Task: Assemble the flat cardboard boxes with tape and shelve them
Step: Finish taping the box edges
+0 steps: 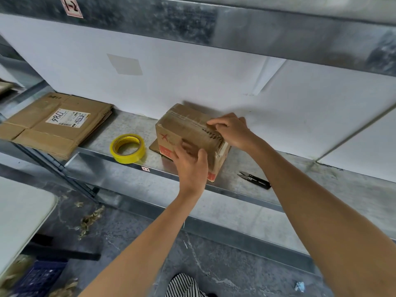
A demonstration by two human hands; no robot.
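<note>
One box [180,127] stands on the shelf [300,175], left hand [191,166] pressed flat-fingered against its near face as brace, right hand [232,132] pinching its top flaps together, apparently for taping.

Upright brown box [184,123] stands right of the yellow tape roll [128,157] and stacked flat boxes [90,116]

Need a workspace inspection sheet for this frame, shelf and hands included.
Surface: metal shelf holds all job items.
Job's things: box upright mid-shelf; flat cardboard stacked at left; yellow tape roll lying flat between them; snips right of box.
Clutter: dry scraps and blue crate on floor.
Hands: left hand presses box's front; right hand grips its top edge.
Cables: nothing seen.
Surroundings: white panel behind, upper shelf above, white table at left.
</note>
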